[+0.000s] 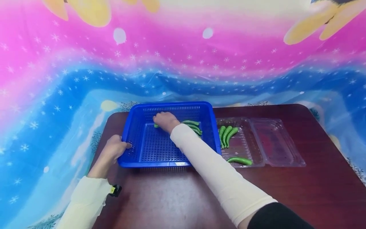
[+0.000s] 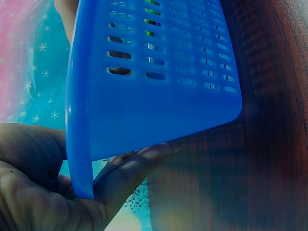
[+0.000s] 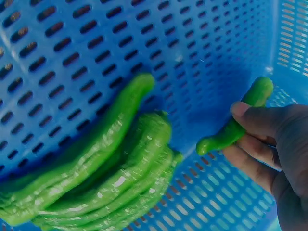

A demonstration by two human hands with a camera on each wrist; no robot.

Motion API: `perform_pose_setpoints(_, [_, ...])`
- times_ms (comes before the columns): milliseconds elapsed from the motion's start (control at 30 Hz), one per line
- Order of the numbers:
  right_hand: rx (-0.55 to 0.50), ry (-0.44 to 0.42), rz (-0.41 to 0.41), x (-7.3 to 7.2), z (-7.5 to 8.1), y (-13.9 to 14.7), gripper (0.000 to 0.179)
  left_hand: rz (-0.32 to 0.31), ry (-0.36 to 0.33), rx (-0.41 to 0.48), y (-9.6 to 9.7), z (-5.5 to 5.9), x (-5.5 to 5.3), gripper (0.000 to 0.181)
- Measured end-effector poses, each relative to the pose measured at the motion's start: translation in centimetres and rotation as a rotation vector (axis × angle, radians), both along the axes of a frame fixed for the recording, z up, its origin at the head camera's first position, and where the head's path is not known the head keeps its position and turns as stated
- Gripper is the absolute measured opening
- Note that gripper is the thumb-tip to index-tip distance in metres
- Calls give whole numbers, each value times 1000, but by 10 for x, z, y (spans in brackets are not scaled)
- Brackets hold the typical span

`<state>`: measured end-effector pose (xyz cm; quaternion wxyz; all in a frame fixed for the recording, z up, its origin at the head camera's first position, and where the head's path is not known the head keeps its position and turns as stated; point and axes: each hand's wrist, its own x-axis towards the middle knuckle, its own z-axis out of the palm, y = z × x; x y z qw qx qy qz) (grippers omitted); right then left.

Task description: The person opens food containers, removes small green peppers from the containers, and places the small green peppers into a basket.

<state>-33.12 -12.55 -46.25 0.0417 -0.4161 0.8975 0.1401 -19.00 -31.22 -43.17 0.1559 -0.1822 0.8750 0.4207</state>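
My right hand is inside the blue plastic basket and pinches a curved green pepper between thumb and fingers. To the left of that hand in the right wrist view, several more green peppers lie bunched side by side on the basket's slotted floor. At the basket's left end, my left hand grips the rim, with the thumb on one side and fingers on the other. The left wrist view shows this rim running between them.
Right of the basket sits an opened clear plastic clamshell box, its lid laid flat outward. Three green peppers stand together in it, and another pepper lies near its front edge. A dark wooden table carries everything, backed by a patterned cloth.
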Motion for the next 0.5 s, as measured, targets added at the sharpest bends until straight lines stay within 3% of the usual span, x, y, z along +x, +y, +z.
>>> perform_pose_setpoints(267, [29,26,16,-3,-10,0,32,12,7,5,0,0,0,48])
perform_pose_setpoints(400, [13,18,35,-5,-1,3,30,17,3,8,0,-1,1,48])
perform_pose_setpoints(467, [-26,-16,47,-7,11,7,29,15,6,13,0,-1,2,46])
perform_pose_setpoints(500, [-87,-77,14,-9,18,11,26,12,9,15,0,-1,2,46])
